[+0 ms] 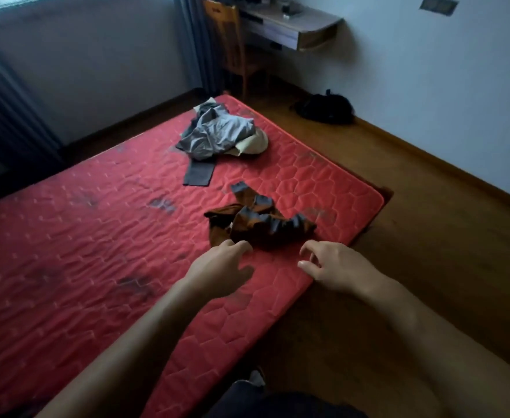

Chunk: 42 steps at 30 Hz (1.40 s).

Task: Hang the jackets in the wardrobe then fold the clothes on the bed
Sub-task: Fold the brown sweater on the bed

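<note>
- Fingers (241,247) of the left hand (220,267) are loosely curled and apart, gripping nothing; their tips sit just at the near edge of the brown garment (256,221), and whether they touch the cloth is hard to tell in this blurred view.
- The right hand (335,265) is likewise empty, fingers spread and bent like a claw, hovering over the mattress (81,236) just short of the garment's right end.
- The brown garment lies crumpled near the mattress's right edge, with grey ribbed bands showing at what look like cuffs and hem.
- It should handle as soft, light and limp: it will sag and bunch wherever it is not supported, and will not slip or break.
- Best hold, I judge, is a pinch at two well-separated spots, such as the shoulders or both ends of the ribbed hem, so it can be lifted, shaken flat and laid out.
- A second heap, the grey pile (217,131) with a cream piece under it, lies farther up the mattress, well apart from the hands; a dark strip trails from it.
- Both forearms reach forward and down, palms facing the mattress, wrists roughly level, hands near each other and set either side of the garment's near edge.
</note>
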### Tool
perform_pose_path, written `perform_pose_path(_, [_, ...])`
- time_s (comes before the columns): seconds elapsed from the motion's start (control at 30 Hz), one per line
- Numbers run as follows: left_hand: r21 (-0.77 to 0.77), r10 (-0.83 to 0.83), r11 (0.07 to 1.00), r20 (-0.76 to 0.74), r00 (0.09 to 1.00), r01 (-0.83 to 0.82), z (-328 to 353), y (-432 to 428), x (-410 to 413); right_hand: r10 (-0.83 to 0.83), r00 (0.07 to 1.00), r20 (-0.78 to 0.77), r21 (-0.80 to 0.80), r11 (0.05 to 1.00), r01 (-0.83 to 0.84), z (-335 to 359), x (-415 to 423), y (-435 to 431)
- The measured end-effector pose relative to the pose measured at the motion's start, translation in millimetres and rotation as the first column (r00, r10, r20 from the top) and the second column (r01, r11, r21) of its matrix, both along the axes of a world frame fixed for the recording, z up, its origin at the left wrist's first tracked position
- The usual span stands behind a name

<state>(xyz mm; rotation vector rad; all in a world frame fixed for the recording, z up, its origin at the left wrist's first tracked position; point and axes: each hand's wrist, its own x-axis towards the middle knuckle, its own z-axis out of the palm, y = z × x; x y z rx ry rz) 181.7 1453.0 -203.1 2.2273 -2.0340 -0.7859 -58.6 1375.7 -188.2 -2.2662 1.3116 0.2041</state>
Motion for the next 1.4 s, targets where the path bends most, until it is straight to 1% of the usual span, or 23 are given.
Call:
perform_pose_path(0.2, [0.033,0.140,0.990,-0.020,0.990,-0.139,-17,-25,18,0.133,0.991,-0.033,0.025,0.991,-0.132,-29,33,-66])
perform_pose_path(0.3, [0.054,0.213,0.976,-0.026,0.977,-0.212,-25,-50,17,0.199,0.980,-0.026,0.033,0.980,-0.198,-44,45,-105])
perform_pose_path(0.53, [0.109,0.409,0.907,0.004,0.913,-0.407,-41,-142,-6,0.373,0.928,-0.003,0.079,0.925,-0.371,-77,53,-221])
perform_pose_path(0.67, [0.148,0.478,0.867,0.019,0.878,-0.475,-47,-197,-20,0.474,0.881,-0.013,0.110,0.876,-0.470,-88,51,-285])
perform_pose_path(0.8, [0.161,0.528,0.834,0.037,0.848,-0.527,-57,-235,-26,0.523,0.852,-0.016,0.136,0.846,-0.516,-105,52,-330])
perform_pose_path(0.97, [0.115,0.575,0.810,0.037,0.817,-0.575,-89,-265,-24,0.534,0.844,-0.059,0.202,0.834,-0.513,-140,52,-354])
perform_pose_path(1.07, [0.154,0.586,0.797,0.038,0.809,-0.584,-129,-280,-21,0.520,0.850,-0.090,0.237,0.840,-0.489,-176,51,-366])
perform_pose_path(1.27, [0.329,0.491,0.816,0.041,0.870,-0.476,-248,-321,-17,0.432,0.882,-0.189,0.316,0.877,-0.362,-283,56,-393])
perform_pose_path(1.4, [0.356,0.410,0.840,0.078,0.909,-0.410,-327,-346,-10,0.372,0.905,-0.207,0.313,0.902,-0.299,-358,70,-403])
